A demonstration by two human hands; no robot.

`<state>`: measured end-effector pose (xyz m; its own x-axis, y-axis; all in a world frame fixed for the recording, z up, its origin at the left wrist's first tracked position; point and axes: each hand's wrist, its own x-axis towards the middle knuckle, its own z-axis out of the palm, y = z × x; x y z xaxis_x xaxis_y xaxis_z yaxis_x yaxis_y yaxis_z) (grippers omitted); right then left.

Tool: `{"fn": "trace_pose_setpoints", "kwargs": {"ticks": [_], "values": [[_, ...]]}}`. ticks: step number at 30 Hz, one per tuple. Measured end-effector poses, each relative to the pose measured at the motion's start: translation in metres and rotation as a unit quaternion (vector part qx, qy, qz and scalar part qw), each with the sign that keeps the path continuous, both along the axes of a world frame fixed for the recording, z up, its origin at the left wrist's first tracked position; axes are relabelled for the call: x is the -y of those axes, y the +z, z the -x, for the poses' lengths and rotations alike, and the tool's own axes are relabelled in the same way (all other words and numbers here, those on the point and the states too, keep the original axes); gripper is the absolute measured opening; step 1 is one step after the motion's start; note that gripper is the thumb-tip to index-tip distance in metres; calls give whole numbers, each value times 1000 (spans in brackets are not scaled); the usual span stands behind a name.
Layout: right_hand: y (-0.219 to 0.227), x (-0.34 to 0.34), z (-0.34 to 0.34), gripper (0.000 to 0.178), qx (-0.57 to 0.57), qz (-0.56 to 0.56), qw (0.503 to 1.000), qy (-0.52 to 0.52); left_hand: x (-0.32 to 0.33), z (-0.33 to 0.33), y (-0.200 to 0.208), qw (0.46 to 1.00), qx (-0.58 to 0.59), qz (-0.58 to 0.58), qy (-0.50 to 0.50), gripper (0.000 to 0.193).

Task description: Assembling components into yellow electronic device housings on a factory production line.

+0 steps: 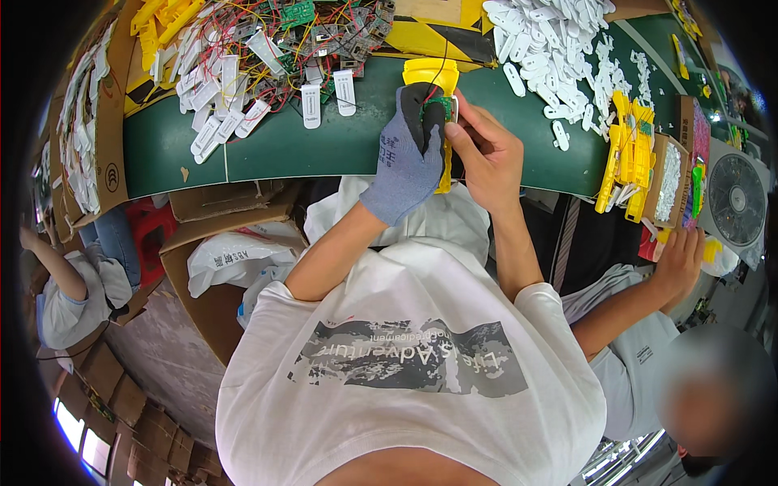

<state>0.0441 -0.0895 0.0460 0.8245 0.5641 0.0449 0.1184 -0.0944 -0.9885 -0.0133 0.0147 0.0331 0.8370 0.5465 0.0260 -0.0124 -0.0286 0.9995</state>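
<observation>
A yellow plastic housing (429, 71) stands lengthwise before me at the table's near edge. My left hand (397, 166), in a grey-blue glove with black fingertips, is closed around it. Over the housing sits a small green circuit board (440, 107) with a white edge along its right side; a thin dark wire runs up from there. My bare right hand (493, 162) grips this board's right edge, thumb and bent fingers closed. The fingers partly hide how board and housing meet.
White cases with wires and boards (235, 77) heap up at left. White plastic covers (547, 49) lie at right, near stacked yellow housings (628, 154). A carton (109, 121) bounds the green table (279, 154) at left. At right a co-worker's hand (681, 259) rests near a fan (736, 198).
</observation>
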Motion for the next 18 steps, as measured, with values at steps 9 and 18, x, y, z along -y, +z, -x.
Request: {"fn": "trace_pose_setpoints", "kwargs": {"ticks": [9,18], "values": [[18,5,-5,28,-165,-27,985,-28,2,2,7,999,11,-51,-11,24],[0,23,-32,26,-349,-194,916,33,4,6,5,961,32,275,4,24]]}}
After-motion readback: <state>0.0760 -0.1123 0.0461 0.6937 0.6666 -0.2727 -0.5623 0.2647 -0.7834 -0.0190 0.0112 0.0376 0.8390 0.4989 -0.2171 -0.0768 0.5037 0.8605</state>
